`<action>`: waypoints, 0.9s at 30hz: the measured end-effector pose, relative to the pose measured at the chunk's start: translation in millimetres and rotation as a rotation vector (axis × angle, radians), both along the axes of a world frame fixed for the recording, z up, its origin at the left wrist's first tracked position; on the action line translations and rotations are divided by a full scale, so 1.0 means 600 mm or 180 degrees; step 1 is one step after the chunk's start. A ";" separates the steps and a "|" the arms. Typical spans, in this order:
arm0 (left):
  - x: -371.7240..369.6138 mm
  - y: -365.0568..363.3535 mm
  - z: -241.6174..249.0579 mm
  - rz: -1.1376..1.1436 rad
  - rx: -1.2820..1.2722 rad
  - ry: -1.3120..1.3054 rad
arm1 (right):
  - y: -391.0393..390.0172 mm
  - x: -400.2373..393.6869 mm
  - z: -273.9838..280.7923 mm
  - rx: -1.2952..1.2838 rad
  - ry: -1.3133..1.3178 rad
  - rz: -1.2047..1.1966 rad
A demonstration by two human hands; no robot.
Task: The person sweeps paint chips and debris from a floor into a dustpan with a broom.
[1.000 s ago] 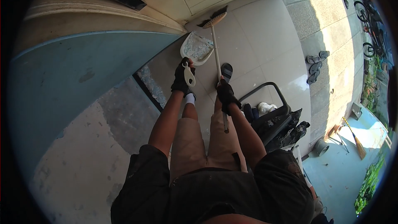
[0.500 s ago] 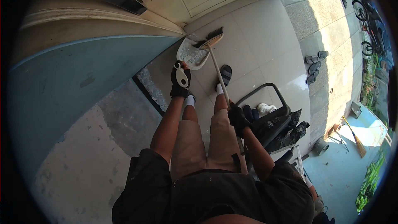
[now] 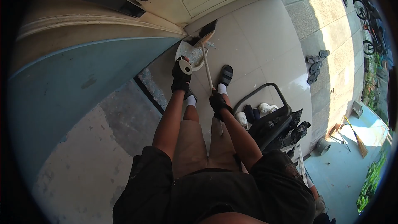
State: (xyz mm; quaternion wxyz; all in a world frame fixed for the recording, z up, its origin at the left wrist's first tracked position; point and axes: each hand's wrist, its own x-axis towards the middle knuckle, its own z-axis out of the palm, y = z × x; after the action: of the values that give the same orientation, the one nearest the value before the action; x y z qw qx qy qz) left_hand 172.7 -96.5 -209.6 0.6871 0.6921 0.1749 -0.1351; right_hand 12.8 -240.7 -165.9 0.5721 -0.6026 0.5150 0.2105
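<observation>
My left hand (image 3: 181, 74), in a black fingerless glove, is closed around the handle of a white dustpan (image 3: 178, 51). Clear, glass-like fragments (image 3: 192, 53) lie in the pan. In my right hand (image 3: 219, 104), gloved the same way, is the pale stick of a broom (image 3: 207, 67). The broom's dark bristles (image 3: 207, 29) are at the pan's far right edge, near the wall corner. A few fragments show on the tiles just right of the broom head. The fingertips of both hands are partly hidden.
More clear fragments (image 3: 151, 87) lie along the door threshold at left. A blue door (image 3: 91, 70) stands beside me. To the right are a black-framed object (image 3: 271, 130), white shoes (image 3: 266, 108) and black plastic bags. Sandals (image 3: 315, 67) and another broom (image 3: 360, 144) lie farther right.
My right hand has moved left and forward with the broom. The broom head has shifted slightly left, toward the wall corner. The dustpan and my left hand have moved only a little.
</observation>
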 end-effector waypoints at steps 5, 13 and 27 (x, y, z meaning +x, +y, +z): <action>-0.004 0.001 0.013 -0.0579 0.0801 -0.0350 | -0.117 -0.118 -0.042 -0.0136 -0.0010 0.2451; -0.035 0.007 0.037 0.0107 0.2183 -0.1943 | -0.220 -0.074 0.137 0.0615 -0.0238 -0.0614; -0.049 0.063 0.048 -0.1038 0.0938 -0.0633 | -0.168 -0.035 -0.066 -0.1071 0.0063 0.2246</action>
State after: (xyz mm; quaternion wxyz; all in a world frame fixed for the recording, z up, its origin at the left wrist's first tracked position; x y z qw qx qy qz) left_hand 143.3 -58.9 -181.0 0.5617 0.8138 0.0101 -0.1486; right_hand -8.0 -341.6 -205.7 0.3527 -0.8260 0.3089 0.3127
